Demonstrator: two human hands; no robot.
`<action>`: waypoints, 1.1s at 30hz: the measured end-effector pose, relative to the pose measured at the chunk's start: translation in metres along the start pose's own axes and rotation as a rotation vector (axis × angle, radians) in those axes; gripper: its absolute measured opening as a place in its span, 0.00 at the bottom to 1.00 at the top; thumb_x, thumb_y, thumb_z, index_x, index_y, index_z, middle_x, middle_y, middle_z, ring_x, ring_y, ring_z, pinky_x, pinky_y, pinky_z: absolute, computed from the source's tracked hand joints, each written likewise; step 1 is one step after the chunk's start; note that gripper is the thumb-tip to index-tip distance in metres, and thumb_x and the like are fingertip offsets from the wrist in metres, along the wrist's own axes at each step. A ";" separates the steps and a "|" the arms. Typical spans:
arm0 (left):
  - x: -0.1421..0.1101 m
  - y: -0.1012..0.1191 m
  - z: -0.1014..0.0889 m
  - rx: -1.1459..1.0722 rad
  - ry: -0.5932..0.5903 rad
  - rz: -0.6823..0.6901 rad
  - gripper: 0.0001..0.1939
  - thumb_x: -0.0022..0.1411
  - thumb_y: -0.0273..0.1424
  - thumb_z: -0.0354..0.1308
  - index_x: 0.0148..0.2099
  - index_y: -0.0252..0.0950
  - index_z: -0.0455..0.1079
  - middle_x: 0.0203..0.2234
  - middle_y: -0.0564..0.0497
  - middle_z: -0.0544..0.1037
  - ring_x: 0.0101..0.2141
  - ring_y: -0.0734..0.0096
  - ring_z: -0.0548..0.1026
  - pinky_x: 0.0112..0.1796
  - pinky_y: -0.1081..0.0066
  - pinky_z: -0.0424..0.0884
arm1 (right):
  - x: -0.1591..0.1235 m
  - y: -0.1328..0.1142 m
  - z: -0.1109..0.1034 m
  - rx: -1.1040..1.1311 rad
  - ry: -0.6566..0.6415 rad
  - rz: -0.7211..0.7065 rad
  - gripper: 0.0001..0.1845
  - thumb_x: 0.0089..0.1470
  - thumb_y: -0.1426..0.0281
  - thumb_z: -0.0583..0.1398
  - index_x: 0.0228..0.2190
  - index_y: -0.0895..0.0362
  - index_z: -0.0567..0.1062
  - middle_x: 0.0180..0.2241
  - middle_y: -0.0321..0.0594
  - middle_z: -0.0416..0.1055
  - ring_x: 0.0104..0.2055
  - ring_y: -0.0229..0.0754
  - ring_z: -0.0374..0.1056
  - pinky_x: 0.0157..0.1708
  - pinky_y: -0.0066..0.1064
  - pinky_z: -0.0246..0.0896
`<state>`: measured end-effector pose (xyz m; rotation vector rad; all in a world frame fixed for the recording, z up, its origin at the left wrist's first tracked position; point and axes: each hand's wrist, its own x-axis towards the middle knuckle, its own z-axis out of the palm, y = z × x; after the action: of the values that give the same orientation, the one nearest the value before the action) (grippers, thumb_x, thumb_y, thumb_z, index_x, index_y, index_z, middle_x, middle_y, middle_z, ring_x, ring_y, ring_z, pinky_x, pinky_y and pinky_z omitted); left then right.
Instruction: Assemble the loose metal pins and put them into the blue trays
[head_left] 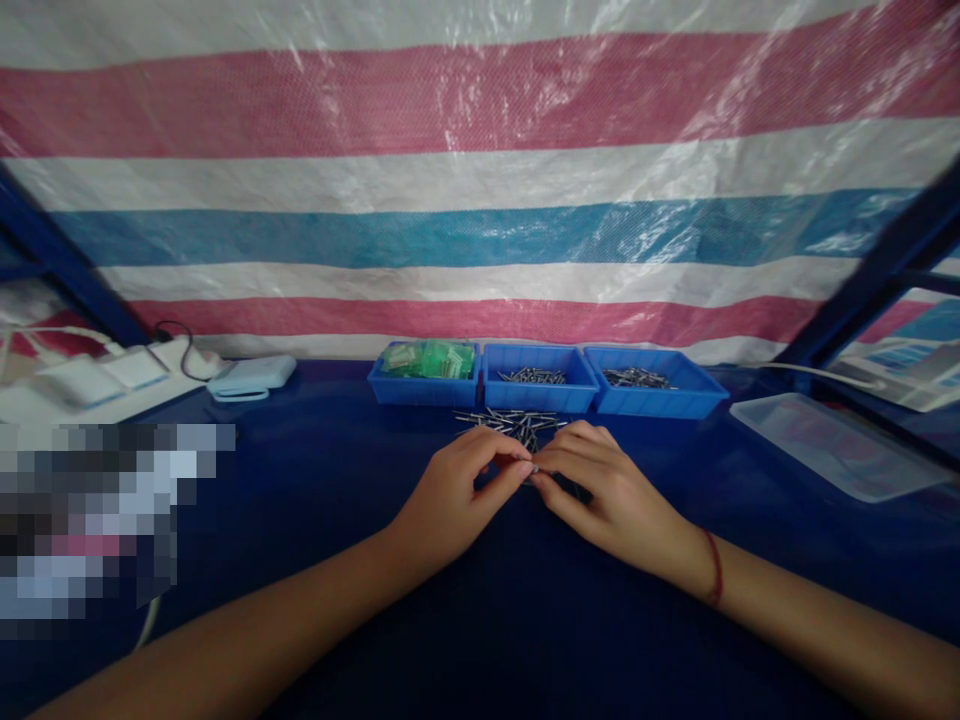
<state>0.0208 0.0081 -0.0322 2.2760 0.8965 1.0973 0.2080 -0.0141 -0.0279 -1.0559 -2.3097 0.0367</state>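
My left hand [469,485] and my right hand [600,485] meet over the blue table, thumbs and forefingers pinched close together. Between the fingertips shows a small light-coloured metal piece [534,468], mostly covered, so its kind cannot be made out. Just behind my hands lies a loose pile of thin metal pins [517,420], partly hidden by my fingers. Beyond the pile stand three blue bins in a row: the left bin [426,392] holds green-and-clear packets [435,359], while the middle bin [540,398] and the right bin [660,400] hold small metal pieces.
A translucent plastic lid [832,445] lies at the right. On the left are a white power strip [112,385] with plugs and cables, and a light blue case [253,377]. A striped plastic sheet [480,240] hangs behind the table. The left edge is pixelated.
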 end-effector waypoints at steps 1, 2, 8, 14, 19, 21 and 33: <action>0.000 0.000 0.000 -0.001 0.001 0.006 0.03 0.61 0.26 0.54 0.37 0.36 0.69 0.30 0.53 0.73 0.31 0.73 0.72 0.34 0.73 0.67 | 0.000 0.000 0.000 0.002 0.002 0.003 0.08 0.57 0.71 0.54 0.31 0.57 0.72 0.30 0.38 0.71 0.36 0.40 0.63 0.37 0.33 0.51; 0.000 0.000 0.000 -0.002 0.003 0.009 0.03 0.60 0.26 0.54 0.37 0.36 0.69 0.30 0.53 0.73 0.31 0.74 0.72 0.34 0.73 0.67 | 0.000 0.000 0.000 0.001 0.002 0.008 0.07 0.57 0.71 0.54 0.31 0.57 0.72 0.30 0.38 0.71 0.36 0.40 0.63 0.37 0.33 0.51; -0.001 -0.001 0.001 -0.004 0.006 0.003 0.03 0.61 0.27 0.54 0.37 0.36 0.69 0.30 0.52 0.74 0.32 0.73 0.72 0.35 0.72 0.67 | 0.000 0.000 0.000 0.006 0.019 0.018 0.06 0.56 0.72 0.55 0.30 0.56 0.72 0.29 0.37 0.71 0.36 0.40 0.63 0.37 0.33 0.51; 0.000 -0.001 0.002 0.002 0.025 -0.023 0.04 0.61 0.26 0.54 0.38 0.36 0.69 0.30 0.53 0.73 0.31 0.74 0.71 0.34 0.74 0.67 | 0.000 0.000 0.000 0.027 0.100 0.031 0.04 0.55 0.74 0.56 0.30 0.56 0.72 0.29 0.37 0.71 0.35 0.40 0.63 0.36 0.34 0.53; 0.000 -0.002 0.001 0.020 0.023 -0.060 0.04 0.61 0.26 0.54 0.38 0.37 0.69 0.30 0.54 0.74 0.32 0.74 0.71 0.34 0.74 0.67 | -0.001 -0.002 -0.001 0.041 0.248 0.027 0.04 0.54 0.75 0.57 0.31 0.57 0.72 0.29 0.38 0.72 0.34 0.40 0.65 0.37 0.35 0.55; 0.000 -0.002 0.001 0.031 0.007 -0.074 0.04 0.61 0.27 0.54 0.38 0.37 0.69 0.31 0.54 0.74 0.32 0.73 0.72 0.35 0.73 0.67 | -0.001 -0.002 -0.002 0.042 0.266 0.014 0.04 0.54 0.75 0.57 0.32 0.56 0.72 0.30 0.38 0.73 0.34 0.41 0.65 0.37 0.35 0.55; -0.001 -0.004 0.003 0.110 -0.061 -0.123 0.11 0.64 0.30 0.49 0.49 0.37 0.65 0.38 0.49 0.74 0.39 0.67 0.72 0.42 0.65 0.67 | 0.003 0.013 -0.016 -0.054 0.306 0.029 0.07 0.56 0.70 0.56 0.27 0.56 0.71 0.27 0.38 0.72 0.32 0.40 0.66 0.36 0.35 0.55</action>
<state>0.0218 0.0099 -0.0372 2.2944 1.0802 0.9423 0.2231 -0.0062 -0.0167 -1.0427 -2.0292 -0.1653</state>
